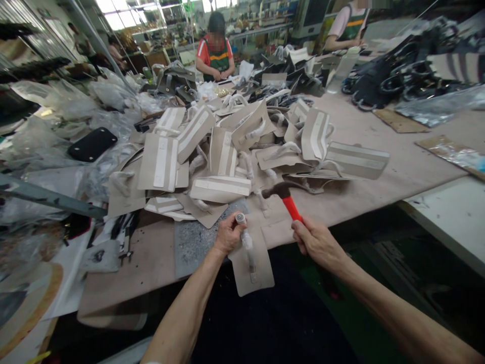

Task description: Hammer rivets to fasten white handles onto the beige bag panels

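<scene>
My left hand [227, 235] is closed around a short silver metal punch [240, 219], held upright over a beige fabric piece [252, 263] that hangs over the table's near edge. A wrapped strap lies along that piece. My right hand [316, 242] grips the red handle of a hammer [285, 196], whose dark head is raised just right of the punch. Under the fabric piece lies a grey speckled stone slab [193, 240].
A heap of beige bag panels with white stripes [227, 151] covers the middle of the long table [397, 167]. Plastic bags and a black pad [93, 144] lie at the left, black straps [401, 71] at the far right. Two people work at the far end.
</scene>
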{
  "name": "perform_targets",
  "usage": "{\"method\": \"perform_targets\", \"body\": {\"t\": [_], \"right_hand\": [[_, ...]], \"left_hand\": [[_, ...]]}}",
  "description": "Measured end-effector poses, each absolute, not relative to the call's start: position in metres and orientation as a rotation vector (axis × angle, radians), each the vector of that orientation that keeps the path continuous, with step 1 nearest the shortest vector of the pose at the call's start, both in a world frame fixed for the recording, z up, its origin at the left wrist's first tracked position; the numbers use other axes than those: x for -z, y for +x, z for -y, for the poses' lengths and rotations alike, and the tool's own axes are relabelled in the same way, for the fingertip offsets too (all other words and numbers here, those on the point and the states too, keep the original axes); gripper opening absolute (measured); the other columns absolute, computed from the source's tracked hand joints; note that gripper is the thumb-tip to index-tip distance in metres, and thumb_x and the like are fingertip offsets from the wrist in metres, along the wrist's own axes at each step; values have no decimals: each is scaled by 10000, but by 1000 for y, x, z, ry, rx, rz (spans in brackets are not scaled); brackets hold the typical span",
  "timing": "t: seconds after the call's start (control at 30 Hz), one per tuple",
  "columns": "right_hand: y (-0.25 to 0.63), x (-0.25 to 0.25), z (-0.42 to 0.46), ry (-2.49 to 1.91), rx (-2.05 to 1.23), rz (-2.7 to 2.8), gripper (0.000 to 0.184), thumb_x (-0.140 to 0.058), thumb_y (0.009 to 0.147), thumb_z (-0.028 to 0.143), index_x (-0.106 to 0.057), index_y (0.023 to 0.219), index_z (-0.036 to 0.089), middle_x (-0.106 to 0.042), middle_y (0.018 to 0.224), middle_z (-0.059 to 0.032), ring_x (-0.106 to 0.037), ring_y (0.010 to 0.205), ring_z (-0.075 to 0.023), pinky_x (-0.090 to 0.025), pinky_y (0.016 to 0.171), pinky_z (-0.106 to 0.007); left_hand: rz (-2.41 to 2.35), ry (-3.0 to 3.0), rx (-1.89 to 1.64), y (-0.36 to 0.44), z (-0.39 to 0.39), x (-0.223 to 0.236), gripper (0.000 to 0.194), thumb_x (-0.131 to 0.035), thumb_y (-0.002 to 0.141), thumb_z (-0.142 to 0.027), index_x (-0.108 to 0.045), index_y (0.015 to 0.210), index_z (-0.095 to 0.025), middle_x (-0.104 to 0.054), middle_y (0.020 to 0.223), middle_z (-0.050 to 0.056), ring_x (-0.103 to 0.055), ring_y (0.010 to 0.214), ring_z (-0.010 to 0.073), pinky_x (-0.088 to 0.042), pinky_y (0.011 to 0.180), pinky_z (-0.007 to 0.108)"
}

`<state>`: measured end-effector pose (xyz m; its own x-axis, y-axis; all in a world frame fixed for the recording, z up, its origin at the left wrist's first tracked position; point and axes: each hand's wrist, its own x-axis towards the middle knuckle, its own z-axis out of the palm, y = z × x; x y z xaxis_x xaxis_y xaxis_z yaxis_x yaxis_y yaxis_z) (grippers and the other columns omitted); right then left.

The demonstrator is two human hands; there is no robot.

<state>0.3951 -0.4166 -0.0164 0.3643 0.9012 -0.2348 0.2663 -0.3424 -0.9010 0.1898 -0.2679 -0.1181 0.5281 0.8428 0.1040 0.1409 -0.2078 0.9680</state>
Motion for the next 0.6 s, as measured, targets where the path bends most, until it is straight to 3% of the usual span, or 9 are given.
{"method": "perform_targets", "body": {"t": [0.13,0.3,0.47,0.6], "right_hand": [[383,-2,403,-1957,-338,1638,297,-350,972,428,-451,804,206,-484,578,-2,-413,484,-131,-244,493,-277],[384,-7,390,-2025,-236,2150,229,-385,980,327,-503,843,186,-488,546,-2,-295,423,-118,-124,487,-310],[381,-64,385,-1789,163,1774,264,-345,1003,384,-449,836,208,-461,576,27,-356,451,-111,-215,483,-265],[371,-44,389,-1876,81,1754,339,-255,1002,416,-458,819,215,-506,598,-14,-405,476,-137,-259,495,-277]], "left_hand": [[-850,1723,-792,189,268,118,162,-637,803,-265,-677,945,-198,-674,843,5,-589,742,144,-467,703,237],[-842,1756,-807,189,268,116,145,-633,788,-248,-688,911,-193,-651,762,-2,-561,686,146,-458,682,254],[-845,1763,-808,190,269,121,175,-656,770,-259,-697,930,-203,-669,833,23,-600,775,175,-477,738,267],[-857,1800,-805,190,268,122,172,-661,762,-259,-696,919,-201,-656,790,20,-584,742,172,-468,720,268]]}}
